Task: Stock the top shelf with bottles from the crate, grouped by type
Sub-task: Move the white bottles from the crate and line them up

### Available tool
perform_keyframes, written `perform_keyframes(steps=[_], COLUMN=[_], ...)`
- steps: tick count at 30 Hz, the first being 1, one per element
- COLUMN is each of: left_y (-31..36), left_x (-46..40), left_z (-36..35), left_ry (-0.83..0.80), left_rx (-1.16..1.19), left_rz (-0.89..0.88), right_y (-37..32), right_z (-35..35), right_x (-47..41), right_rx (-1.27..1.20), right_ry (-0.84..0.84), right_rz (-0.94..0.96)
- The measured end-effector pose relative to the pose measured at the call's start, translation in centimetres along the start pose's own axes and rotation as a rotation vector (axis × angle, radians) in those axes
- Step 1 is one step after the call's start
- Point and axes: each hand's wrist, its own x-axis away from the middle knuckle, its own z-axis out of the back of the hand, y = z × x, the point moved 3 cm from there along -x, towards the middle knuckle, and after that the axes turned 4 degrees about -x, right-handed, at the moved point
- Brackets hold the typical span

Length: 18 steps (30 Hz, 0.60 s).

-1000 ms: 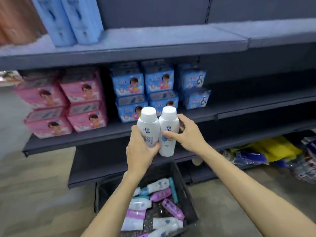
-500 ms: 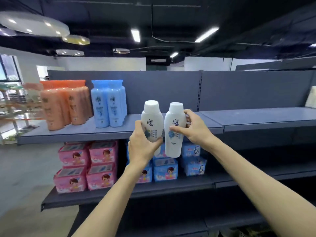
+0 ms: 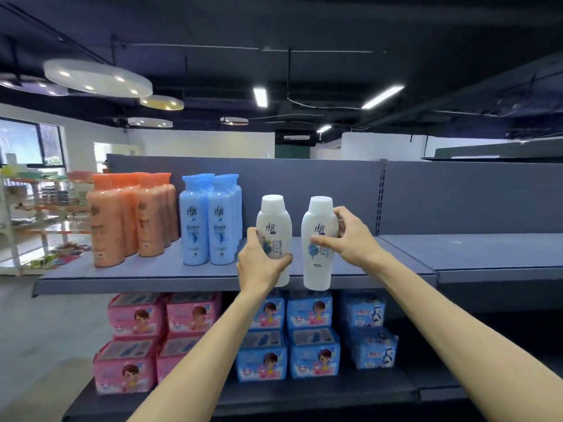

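Note:
My left hand (image 3: 262,263) grips the lower body of a white bottle (image 3: 273,222). My right hand (image 3: 347,236) grips a second white bottle (image 3: 318,269) by its upper body. Both bottles are upright, a little apart, held in front of the top shelf (image 3: 189,277) at its front edge, just right of the blue bottles (image 3: 210,220). Orange bottles (image 3: 128,217) stand in a group at the shelf's left end. The crate is out of view.
The top shelf's right section (image 3: 487,257) and the part behind the white bottles hold nothing. Below, pink packs (image 3: 158,336) and blue packs (image 3: 307,333) fill the second shelf. A grey back panel (image 3: 304,184) rises behind the top shelf.
Both hands have lifted the two white bottles from above the crate up to the top shelf's level, and the bottles have moved slightly apart. My view has tilted upward, so the crate has left the frame.

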Motion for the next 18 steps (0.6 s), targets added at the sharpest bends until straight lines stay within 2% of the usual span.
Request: perform_keyframes(steps=[4,18], left_y=[-0.9,-5.2], left_x=[-3.2,-13.4], left_z=[-1.3,-8.6], left_ry=[-0.006,0.019], left_rx=[-0.059,-0.173], left_rz=[-0.030,0.114], right_y=[1.3,7.7], right_z=[-1.3,-3.2], right_x=[-2.7,-13.5], right_rx=[-0.046,-0.177], right_ry=[0.012,-0.048], right_rz=[-0.045,-0.042])
